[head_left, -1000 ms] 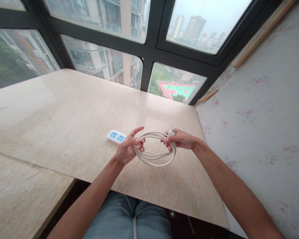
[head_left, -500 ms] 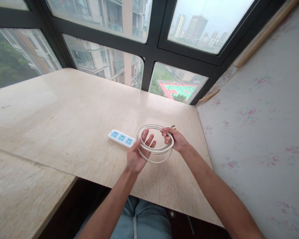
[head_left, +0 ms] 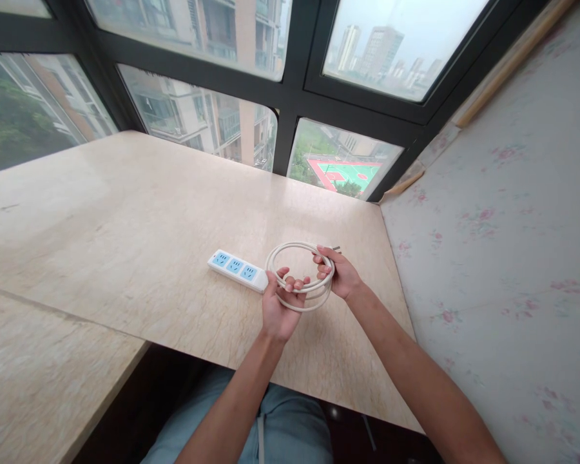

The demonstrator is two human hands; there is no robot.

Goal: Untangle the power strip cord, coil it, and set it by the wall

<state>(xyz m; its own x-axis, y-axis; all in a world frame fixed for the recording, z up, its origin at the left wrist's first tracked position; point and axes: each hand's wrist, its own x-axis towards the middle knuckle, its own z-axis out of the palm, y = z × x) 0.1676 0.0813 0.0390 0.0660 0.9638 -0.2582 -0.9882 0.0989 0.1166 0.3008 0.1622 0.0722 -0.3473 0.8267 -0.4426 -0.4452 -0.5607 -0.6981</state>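
A white power strip with three blue socket panels lies on the stone-patterned counter. Its white power cord is wound into several loose loops just right of the strip. My left hand curls its fingers round the lower left part of the loops, palm up. At the loops' right side, my right hand grips the cord between thumb and fingers. Metal plug prongs stick out beyond my right hand; the plug's body is hidden by it.
Dark-framed windows stand along the counter's back edge. A flower-patterned wall bounds the right side. The counter's front edge runs just above my legs, with a lower-left section jutting towards me.
My left hand has shifted right and slightly down along the loops, and its fingers have curled in round the cord. My right hand keeps its grip almost in place.
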